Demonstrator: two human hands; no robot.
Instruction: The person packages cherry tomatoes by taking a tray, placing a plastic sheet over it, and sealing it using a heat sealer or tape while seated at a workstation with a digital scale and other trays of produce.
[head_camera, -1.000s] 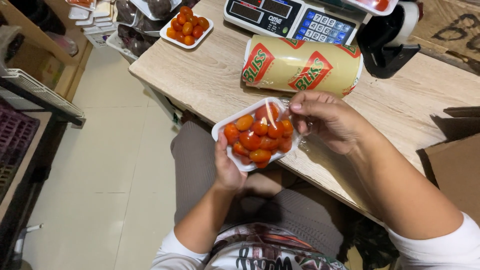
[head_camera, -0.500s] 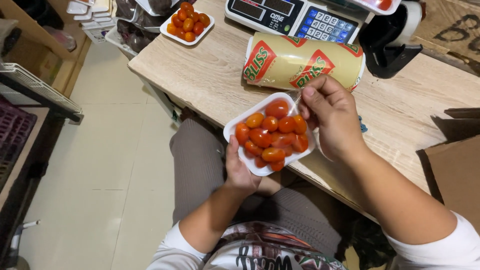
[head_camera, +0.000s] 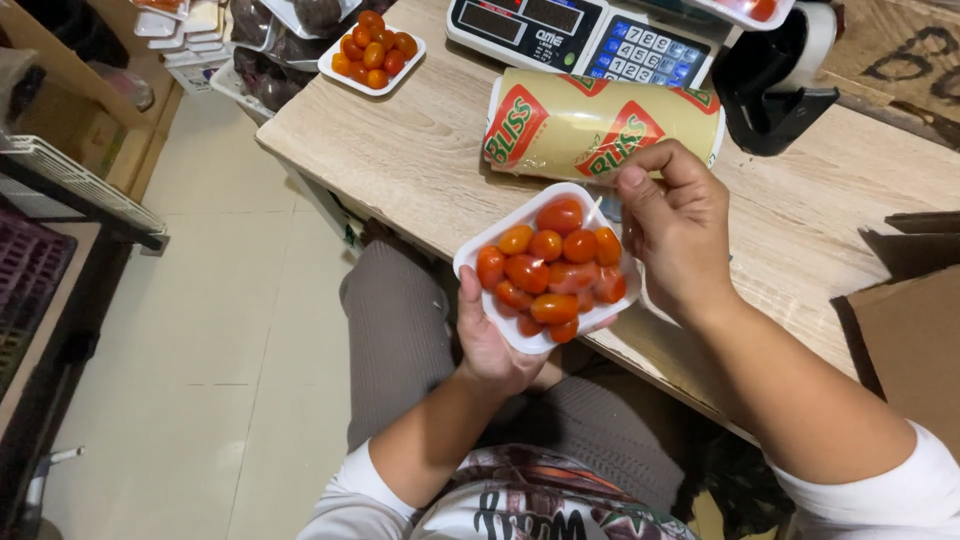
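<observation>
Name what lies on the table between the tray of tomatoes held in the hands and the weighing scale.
In the head view, a roll of cling film lies on its side between the held tray and the scale.

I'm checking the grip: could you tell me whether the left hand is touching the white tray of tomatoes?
Touching: the head view shows the left hand cupping the white tray from beneath.

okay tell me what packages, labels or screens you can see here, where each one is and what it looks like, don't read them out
White foam tray of cherry tomatoes: left hand holds it at the table edge; right hand beside it.
Cling film roll: lying behind it, yellow wrapper, red-green diamond labels.
Weighing scale: far edge, dark screens, blue-white keypad.
Second tomato tray: far left corner.
</observation>
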